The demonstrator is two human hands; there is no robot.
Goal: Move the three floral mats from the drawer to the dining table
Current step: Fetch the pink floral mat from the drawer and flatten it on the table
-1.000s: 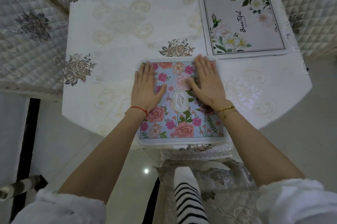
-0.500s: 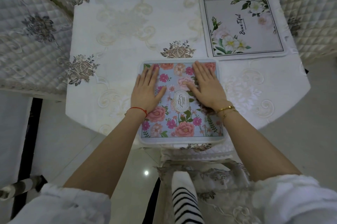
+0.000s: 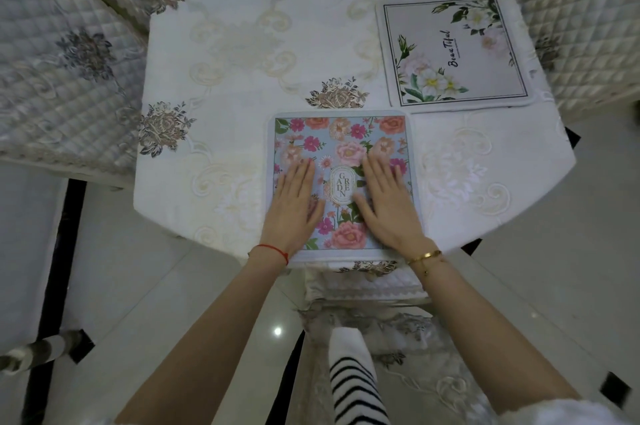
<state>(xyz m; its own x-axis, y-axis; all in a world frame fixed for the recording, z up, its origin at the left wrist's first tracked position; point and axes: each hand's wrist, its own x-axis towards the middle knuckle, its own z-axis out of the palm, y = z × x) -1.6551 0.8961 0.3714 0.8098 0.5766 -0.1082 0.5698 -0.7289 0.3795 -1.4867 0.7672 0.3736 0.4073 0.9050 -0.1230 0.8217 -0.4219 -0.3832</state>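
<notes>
**Two mats down on the dining table**

The dining table (image 3: 242, 44) wears a cream embroidered cloth with brown flower clusters. At its near edge lies the blue floral mat (image 3: 341, 134) — pink and coral blooms, an oval "GARDEN" label in the middle, lying flat and square to the edge. Beyond it to the right, near but apart, the pale grey mat (image 3: 485, 68) with white flowers and script lettering lies flat too — slightly angled

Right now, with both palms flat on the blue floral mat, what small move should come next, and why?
Probably lift both hands off. The left hand and right hand press the blue mat, which lies flat at the table edge. Only one other mat, the white mat, is out, so a third seems left to fetch.
</notes>
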